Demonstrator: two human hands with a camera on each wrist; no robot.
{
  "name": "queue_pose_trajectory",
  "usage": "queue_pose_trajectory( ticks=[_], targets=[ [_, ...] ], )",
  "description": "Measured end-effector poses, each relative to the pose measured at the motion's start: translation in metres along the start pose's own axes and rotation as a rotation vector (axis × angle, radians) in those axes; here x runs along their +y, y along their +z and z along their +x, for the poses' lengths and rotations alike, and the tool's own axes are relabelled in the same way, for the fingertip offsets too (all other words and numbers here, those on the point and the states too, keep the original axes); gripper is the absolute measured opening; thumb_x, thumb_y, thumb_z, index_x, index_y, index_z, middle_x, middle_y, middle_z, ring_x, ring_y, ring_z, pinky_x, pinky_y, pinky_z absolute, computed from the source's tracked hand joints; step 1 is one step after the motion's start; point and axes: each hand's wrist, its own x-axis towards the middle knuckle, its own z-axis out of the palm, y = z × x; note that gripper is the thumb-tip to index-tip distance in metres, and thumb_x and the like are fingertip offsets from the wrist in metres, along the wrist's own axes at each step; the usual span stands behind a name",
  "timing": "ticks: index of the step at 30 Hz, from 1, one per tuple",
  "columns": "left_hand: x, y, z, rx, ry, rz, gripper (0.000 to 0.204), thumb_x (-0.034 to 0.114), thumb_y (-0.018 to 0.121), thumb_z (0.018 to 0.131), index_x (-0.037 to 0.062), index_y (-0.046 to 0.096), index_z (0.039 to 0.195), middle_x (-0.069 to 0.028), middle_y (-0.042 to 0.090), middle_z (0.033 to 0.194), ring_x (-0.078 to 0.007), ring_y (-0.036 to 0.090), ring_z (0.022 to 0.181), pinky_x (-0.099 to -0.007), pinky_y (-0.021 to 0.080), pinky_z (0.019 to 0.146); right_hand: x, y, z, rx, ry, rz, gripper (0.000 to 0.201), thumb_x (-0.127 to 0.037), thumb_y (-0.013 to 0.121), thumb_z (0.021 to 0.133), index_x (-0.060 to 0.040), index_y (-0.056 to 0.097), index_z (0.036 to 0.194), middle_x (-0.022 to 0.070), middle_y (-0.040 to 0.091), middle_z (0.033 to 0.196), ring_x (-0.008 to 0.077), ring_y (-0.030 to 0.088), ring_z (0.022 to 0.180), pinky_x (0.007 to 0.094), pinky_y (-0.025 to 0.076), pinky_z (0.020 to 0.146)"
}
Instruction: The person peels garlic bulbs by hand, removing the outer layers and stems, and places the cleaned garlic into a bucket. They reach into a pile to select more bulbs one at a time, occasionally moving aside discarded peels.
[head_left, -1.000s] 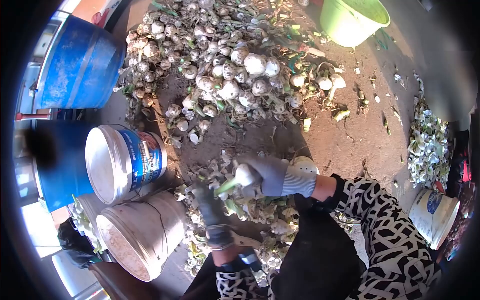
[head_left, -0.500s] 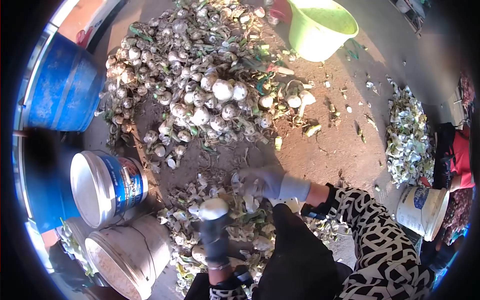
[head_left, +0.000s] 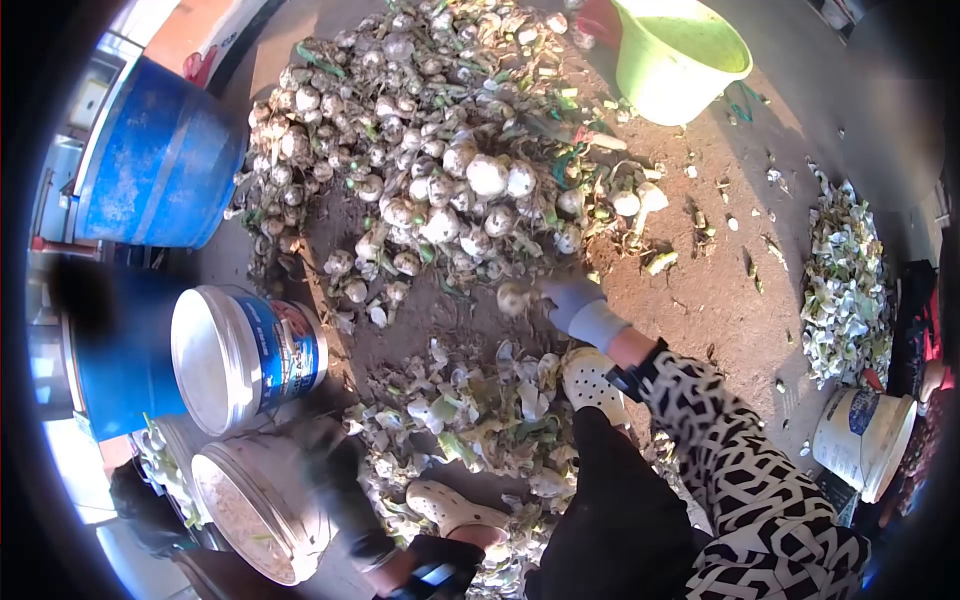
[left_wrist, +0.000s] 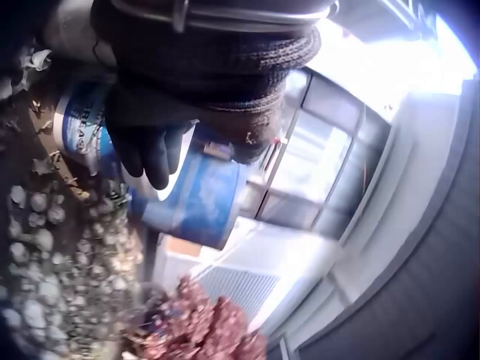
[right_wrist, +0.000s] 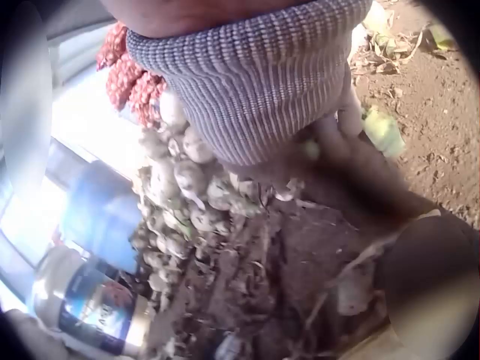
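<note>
My right hand (head_left: 577, 305), in a pale grey knit glove, pinches a garlic bulb (head_left: 514, 298) at its fingertips, over bare soil just below a large heap of garlic (head_left: 440, 220). In the right wrist view the ribbed cuff (right_wrist: 251, 90) hides most of that hand. My left hand (head_left: 335, 480), in a dark glove, is blurred beside the mouth of a white bucket (head_left: 240, 510) tipped towards me. From the left wrist view, the left hand's fingers (left_wrist: 155, 154) point down, fairly straight, with a white lid behind them; no bulb shows in them.
Peeled skins and leaves (head_left: 470, 400) lie around my clog shoes (head_left: 593, 385). To the left stand a lidded paint bucket (head_left: 250, 355) and a blue tub (head_left: 165, 155). A yellow-green bucket (head_left: 680, 70) is at the back right, with another peelings heap (head_left: 845, 285) and a white bucket (head_left: 865, 440) further right.
My left hand carried a whitish bulb leftwards from between my feet to the white bucket, where that bulb no longer shows. My right hand moved up towards the heap and now holds another bulb.
</note>
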Motion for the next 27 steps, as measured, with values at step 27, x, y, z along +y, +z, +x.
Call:
queue_pose_trajectory(
  ticks=[27],
  targets=[
    [0.049, 0.183, -0.041, -0.177, 0.151, -0.102, 0.063, 0.020, 0.086, 0.072, 0.0036, 0.051, 0.122, -0.0098, 0.060, 0.110, -0.0169, 0.061, 0.096, -0.0290, 0.051, 0.083, -0.064, -0.073, -0.075, -0.029, -0.255, 1.140, 0.016, -0.012, 0.065, 0.089, -0.0016, 0.064, 0.101, 0.0096, 0.069, 0.090, 0.0187, 0.067, 0.083, 0.0303, 0.051, 0.074]
  ],
)
